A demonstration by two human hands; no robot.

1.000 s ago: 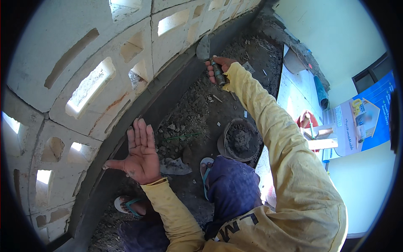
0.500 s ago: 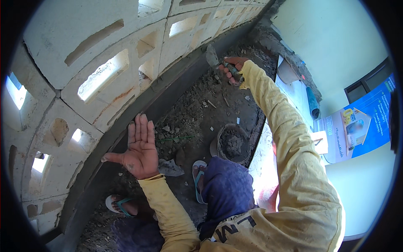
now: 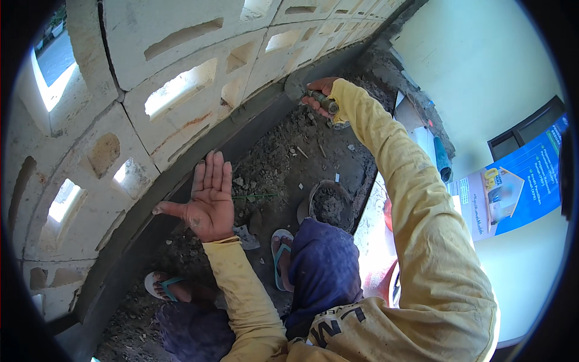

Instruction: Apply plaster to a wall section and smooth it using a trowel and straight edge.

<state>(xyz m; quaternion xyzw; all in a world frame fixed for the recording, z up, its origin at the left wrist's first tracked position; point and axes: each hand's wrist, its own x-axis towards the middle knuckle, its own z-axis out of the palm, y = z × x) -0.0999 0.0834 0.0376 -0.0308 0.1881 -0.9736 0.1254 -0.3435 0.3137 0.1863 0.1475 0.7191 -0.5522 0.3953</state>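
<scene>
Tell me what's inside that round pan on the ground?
The round pan holds dark grey mortar. Its bottom is covered by the mortar, so nothing beneath can be seen.

A wall of pale perforated blocks (image 3: 181, 90) was seen across the upper left of the frame. A dark pan (image 3: 329, 205), seemingly filled with mortar, was set on the rubble-strewn ground (image 3: 289, 151) at centre. A blue poster (image 3: 518, 181) was hung at the right edge, and a blue pipe (image 3: 442, 160) was laid beside it.
</scene>
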